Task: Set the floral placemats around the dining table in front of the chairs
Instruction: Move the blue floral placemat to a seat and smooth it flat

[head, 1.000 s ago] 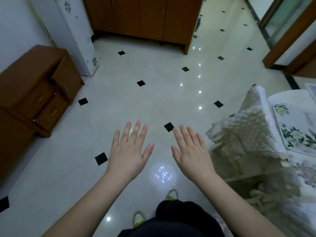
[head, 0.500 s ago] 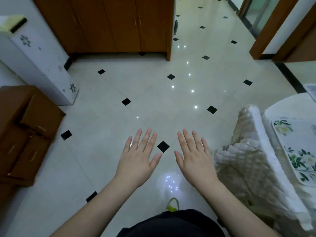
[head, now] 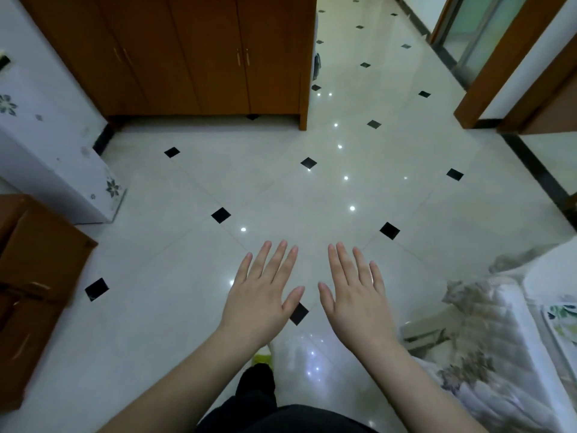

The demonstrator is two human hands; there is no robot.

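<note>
My left hand (head: pixel 263 295) and my right hand (head: pixel 352 295) are held out flat side by side over the tiled floor, palms down, fingers straight, holding nothing. At the far right edge a corner of a floral placemat (head: pixel 562 320) shows on the white-covered dining table (head: pixel 549 273). A chair with a quilted floral cover (head: pixel 487 339) stands against the table, to the right of my right hand. The rest of the table is out of frame.
A brown wooden cabinet (head: pixel 193 54) stands ahead. A white appliance with flower decals (head: pixel 46 145) and a brown drawer unit (head: pixel 34 276) are on the left. Door frames (head: pixel 499 60) are at the upper right. Glossy tiled floor (head: pixel 312 195) lies in between.
The view has swung left and away from the table: the chair and placemat slid toward the right edge and the cabinet came nearer. Both hands stayed flat and empty.
</note>
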